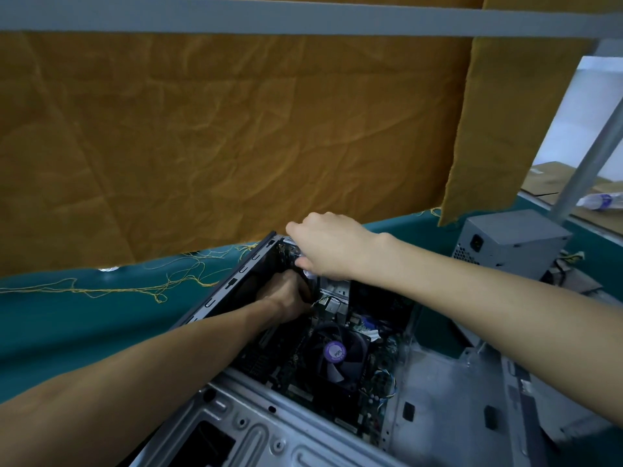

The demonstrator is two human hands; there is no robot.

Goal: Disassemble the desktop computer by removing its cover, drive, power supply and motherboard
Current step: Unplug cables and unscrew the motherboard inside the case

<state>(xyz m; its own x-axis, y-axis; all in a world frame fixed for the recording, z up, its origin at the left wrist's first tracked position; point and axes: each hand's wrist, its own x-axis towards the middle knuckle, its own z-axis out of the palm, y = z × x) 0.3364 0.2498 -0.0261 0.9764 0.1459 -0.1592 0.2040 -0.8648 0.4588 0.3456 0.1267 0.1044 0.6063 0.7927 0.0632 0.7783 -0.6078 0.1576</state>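
The open grey computer case (438,382) lies on the teal table (67,318), cover off. Inside sits the green motherboard (296,375) with a black cooler fan (337,355) bearing a purple sticker. My left hand (286,294) reaches deep into the far end of the case, fingers curled around something dark that I cannot make out. My right hand (327,244) grips the case's far top edge, fingers wrapped over a silver metal part there. A grey power supply (509,241) stands outside the case at the right.
An orange cloth (219,136) hangs behind the table from a grey frame bar (303,21). Loose yellow threads (135,284) trail across the table. A diagonal metal post (590,156) rises at right, with a plastic bottle (600,200) and cardboard beyond it.
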